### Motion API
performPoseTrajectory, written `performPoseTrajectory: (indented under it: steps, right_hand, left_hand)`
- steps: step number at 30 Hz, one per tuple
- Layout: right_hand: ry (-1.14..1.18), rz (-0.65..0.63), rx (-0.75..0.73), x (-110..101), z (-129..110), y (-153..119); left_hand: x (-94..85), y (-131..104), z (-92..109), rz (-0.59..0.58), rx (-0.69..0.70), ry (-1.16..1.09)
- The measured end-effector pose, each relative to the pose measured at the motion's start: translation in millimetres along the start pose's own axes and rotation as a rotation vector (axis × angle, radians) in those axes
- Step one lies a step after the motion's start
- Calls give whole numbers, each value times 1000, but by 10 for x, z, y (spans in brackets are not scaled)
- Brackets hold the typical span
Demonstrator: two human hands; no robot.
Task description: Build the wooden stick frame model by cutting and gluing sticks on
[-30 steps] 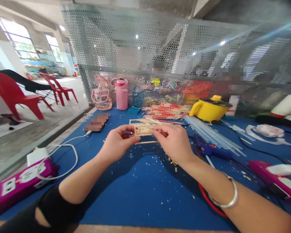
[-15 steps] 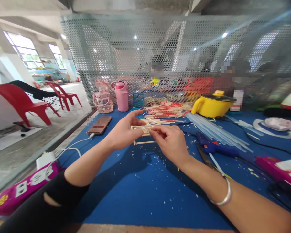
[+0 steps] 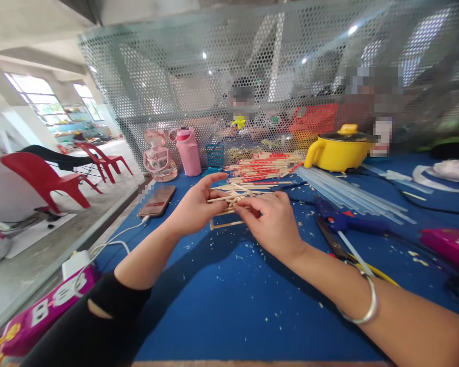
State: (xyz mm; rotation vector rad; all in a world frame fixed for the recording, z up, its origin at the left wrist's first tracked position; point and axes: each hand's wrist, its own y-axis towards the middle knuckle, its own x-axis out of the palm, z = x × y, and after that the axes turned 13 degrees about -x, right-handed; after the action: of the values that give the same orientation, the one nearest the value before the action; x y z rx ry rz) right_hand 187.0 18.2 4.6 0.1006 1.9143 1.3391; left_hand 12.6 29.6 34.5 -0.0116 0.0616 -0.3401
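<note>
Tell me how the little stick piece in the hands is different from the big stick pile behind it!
The stick piece is held between the left hand and right hand, while the stick pile lies on the blue table. The stick piece is small; the stick pile spreads wider. The stick piece looks all pale, but the stick pile has red parts. Both have thin, pale sticks.

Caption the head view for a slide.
Left hand and right hand hold thin pale wooden sticks over a blue tabletop.
</note>
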Motion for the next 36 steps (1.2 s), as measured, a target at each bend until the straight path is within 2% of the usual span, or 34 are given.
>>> performPoseTrajectory:
  steps: [16,36]
  right_hand:
    - [-4,-20,62,-5,-29,-9]
    - [33,-24,92,14,-35,-71]
  left_hand:
    - [53,-36,18,40,-26,-30]
    - [87,-39,-31,73,-15,57]
